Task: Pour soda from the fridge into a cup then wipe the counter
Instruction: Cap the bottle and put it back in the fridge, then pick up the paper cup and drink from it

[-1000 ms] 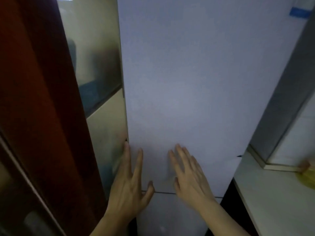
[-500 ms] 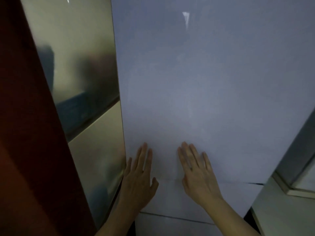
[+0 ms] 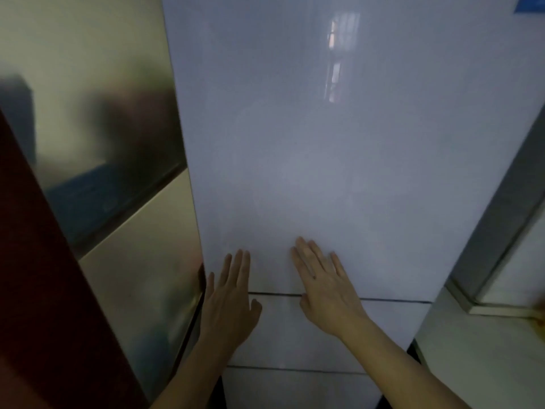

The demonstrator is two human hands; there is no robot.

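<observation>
Both grips flat, fingers straight: left hand [image 3: 228, 302] and right hand [image 3: 324, 287] press the closed fridge [image 3: 324, 157].

Both hands lie flat with straight fingers on the closed white fridge [image 3: 324, 157] door. The left hand [image 3: 228, 302] sits near the door's left edge; the right hand [image 3: 324, 287] spans the seam above a lower drawer. A pale table [image 3: 477, 358] shows at right.
</observation>
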